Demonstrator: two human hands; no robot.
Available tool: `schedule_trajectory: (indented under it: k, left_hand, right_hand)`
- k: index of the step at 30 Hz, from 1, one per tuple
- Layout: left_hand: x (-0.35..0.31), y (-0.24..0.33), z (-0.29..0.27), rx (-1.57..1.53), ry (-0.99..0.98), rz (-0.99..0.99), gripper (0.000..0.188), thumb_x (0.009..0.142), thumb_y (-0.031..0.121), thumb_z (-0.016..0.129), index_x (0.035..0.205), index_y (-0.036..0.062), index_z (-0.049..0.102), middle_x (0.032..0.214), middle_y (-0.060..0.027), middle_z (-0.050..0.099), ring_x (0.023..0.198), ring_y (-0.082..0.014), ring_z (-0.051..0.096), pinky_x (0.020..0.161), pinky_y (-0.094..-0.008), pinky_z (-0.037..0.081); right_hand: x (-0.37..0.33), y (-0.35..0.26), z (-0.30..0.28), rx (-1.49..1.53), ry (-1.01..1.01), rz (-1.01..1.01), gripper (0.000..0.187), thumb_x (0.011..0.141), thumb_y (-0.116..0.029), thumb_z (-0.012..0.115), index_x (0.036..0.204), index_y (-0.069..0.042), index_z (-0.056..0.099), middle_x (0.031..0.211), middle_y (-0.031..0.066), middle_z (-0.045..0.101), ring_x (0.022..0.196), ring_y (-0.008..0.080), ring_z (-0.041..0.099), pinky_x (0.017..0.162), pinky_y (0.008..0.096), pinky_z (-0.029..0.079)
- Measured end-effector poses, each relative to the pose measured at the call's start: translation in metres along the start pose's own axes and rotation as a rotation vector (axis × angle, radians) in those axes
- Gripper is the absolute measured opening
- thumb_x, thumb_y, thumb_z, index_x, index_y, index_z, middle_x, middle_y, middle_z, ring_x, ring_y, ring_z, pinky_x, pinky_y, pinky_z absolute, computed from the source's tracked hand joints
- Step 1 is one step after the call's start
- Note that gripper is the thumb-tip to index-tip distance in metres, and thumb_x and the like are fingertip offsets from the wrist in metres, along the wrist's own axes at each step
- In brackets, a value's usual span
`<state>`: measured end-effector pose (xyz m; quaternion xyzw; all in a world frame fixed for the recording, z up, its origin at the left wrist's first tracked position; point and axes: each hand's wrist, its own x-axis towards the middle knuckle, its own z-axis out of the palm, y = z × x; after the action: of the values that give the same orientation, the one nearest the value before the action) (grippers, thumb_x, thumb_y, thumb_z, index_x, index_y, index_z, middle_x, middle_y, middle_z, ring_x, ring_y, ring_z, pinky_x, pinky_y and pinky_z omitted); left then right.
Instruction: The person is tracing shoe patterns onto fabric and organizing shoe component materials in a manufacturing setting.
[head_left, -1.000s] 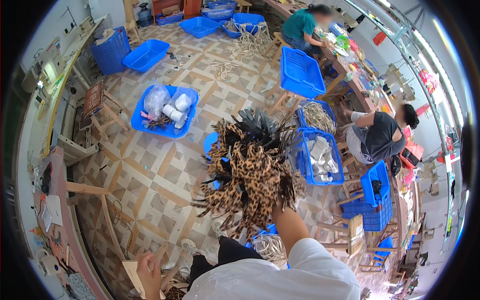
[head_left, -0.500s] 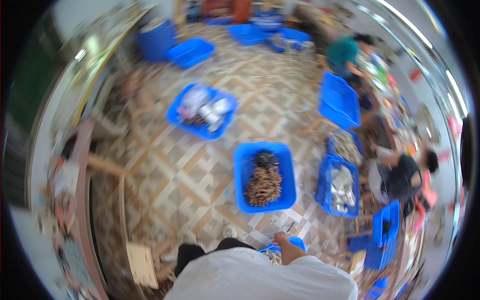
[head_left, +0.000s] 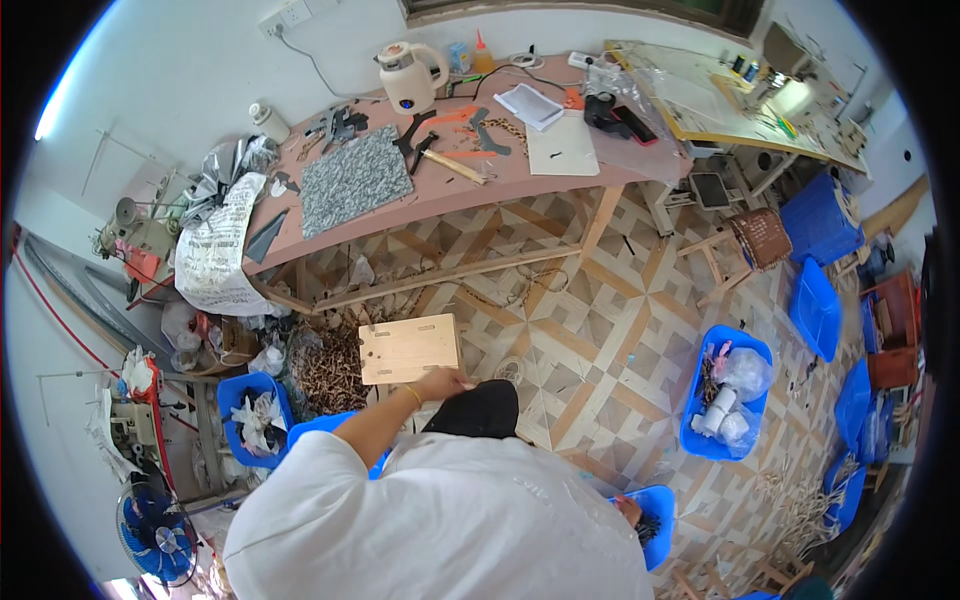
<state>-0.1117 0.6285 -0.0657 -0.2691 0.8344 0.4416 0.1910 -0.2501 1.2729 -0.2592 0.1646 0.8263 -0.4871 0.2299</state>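
My left hand (head_left: 440, 384) is at the near right corner of a low wooden stool (head_left: 410, 348) with slots in its pale top, fingers closed at its edge. My right hand (head_left: 628, 510) shows only partly past my white shirt, curled at the left rim of a blue tub (head_left: 662, 500). Inside that tub lies a bundle of dark strips (head_left: 648, 530). My dark-clothed knee (head_left: 480, 408) is beside the left hand.
A pink worktable (head_left: 480, 187) ahead holds a kettle (head_left: 408, 78) and a grey mat (head_left: 355, 180). Brown strips (head_left: 325, 370) are heaped left of the stool. Another blue tub (head_left: 727, 395) with plastic bags stands right, beyond it a small chair (head_left: 735, 250).
My view has swung left, from the room's middle and two people to the worktable. The left hand has come into view at the stool; the right hand now appears at a tub's rim.
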Motion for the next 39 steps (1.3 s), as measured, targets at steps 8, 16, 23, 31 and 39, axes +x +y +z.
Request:
schedule_trajectory:
  k: [8,16,23,31,39]
  left_hand:
    - [0.033,-0.05,-0.146,0.025,0.463,-0.406,0.018,0.078,0.023,0.063,0.084,0.0066,0.068,0.087,-0.0185,0.067,0.087,-0.0372,0.063,0.078,-0.0416,0.05]
    - [0.051,-0.068,-0.08,-0.368,0.561,-0.59,0.022,0.083,0.026,0.064,0.092,0.0071,0.069,0.09,-0.0129,0.07,0.086,-0.0272,0.067,0.077,-0.0363,0.051]
    - [0.025,-0.019,0.02,-0.367,0.317,-0.756,0.025,0.079,0.025,0.067,0.097,0.0078,0.07,0.094,-0.0149,0.069,0.091,-0.0293,0.066,0.081,-0.037,0.051]
    - [0.011,-0.1,-0.059,-0.513,0.36,-0.86,0.026,0.078,0.027,0.068,0.097,0.0081,0.069,0.092,-0.0148,0.069,0.088,-0.0311,0.066,0.079,-0.038,0.051]
    - [0.041,-0.168,-0.357,-0.484,0.783,-0.688,0.026,0.084,0.02,0.061,0.104,0.0035,0.065,0.092,-0.0156,0.068,0.083,-0.0264,0.066,0.076,-0.0344,0.052]
  right_hand:
    - [0.059,-0.376,0.213,-0.549,-0.422,-0.498,0.026,0.084,-0.026,0.058,0.088,-0.004,0.07,0.084,0.0178,0.067,0.082,0.0327,0.065,0.075,0.0402,0.049]
    - [0.162,-0.613,0.398,-0.5,-0.686,-0.727,0.016,0.085,-0.013,0.057,0.091,-0.005,0.07,0.082,0.0096,0.069,0.078,0.0183,0.065,0.072,0.0312,0.049]
    - [0.192,-0.749,0.518,-0.555,-0.717,-0.977,0.014,0.085,-0.013,0.057,0.09,-0.007,0.069,0.084,0.0121,0.067,0.079,0.0252,0.064,0.073,0.0346,0.048]
    - [0.221,-0.848,0.67,-0.389,-0.684,-0.931,0.035,0.084,-0.013,0.059,0.118,-0.009,0.053,0.101,0.0169,0.066,0.089,0.0297,0.064,0.076,0.0372,0.049]
    - [0.286,-0.796,0.673,-1.017,-0.16,-1.062,0.047,0.073,-0.023,0.074,0.112,-0.005,0.054,0.109,0.0175,0.062,0.095,0.0357,0.06,0.083,0.0415,0.048]
